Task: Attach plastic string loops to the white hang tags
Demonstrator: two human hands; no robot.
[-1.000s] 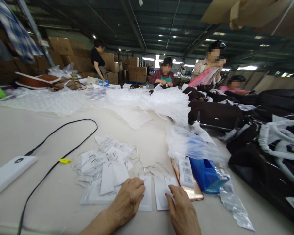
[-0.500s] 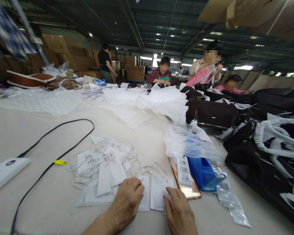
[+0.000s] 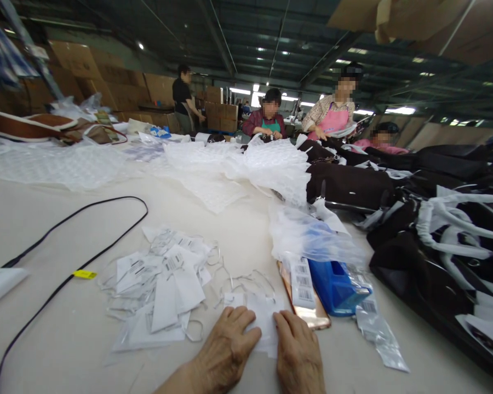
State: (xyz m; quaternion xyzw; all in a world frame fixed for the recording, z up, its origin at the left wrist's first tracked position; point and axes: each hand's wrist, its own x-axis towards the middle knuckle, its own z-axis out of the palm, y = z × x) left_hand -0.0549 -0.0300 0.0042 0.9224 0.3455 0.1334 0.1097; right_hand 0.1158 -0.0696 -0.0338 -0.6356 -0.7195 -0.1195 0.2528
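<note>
White hang tags (image 3: 266,323) with thin loop strings lie flat on the table between my two hands. My left hand (image 3: 230,345) has its fingers bent together over their left part, with the thumb reaching onto the paper. From the right, my right hand (image 3: 299,350) presses curled fingers along their edge. Beside my left hand spreads a loose pile of white tags (image 3: 175,273), some printed with barcodes, strings tangled among them. Past my right fingers are a barcode label strip (image 3: 303,282), a copper-coloured flat object (image 3: 318,317) and a blue tape dispenser (image 3: 339,287).
Clear plastic (image 3: 312,235) drapes over the dispenser. Dark bags (image 3: 349,186) with white-wrapped handles crowd the right side. White bubble wrap (image 3: 271,164) covers the far table. A black cord (image 3: 76,262) and white device (image 3: 2,284) lie left. Several co-workers (image 3: 267,117) are beyond.
My left hand has moved right, closer to my right hand. Two tag groups that lay side by side with a gap are now together and overlapping. The view has shifted slightly right.
</note>
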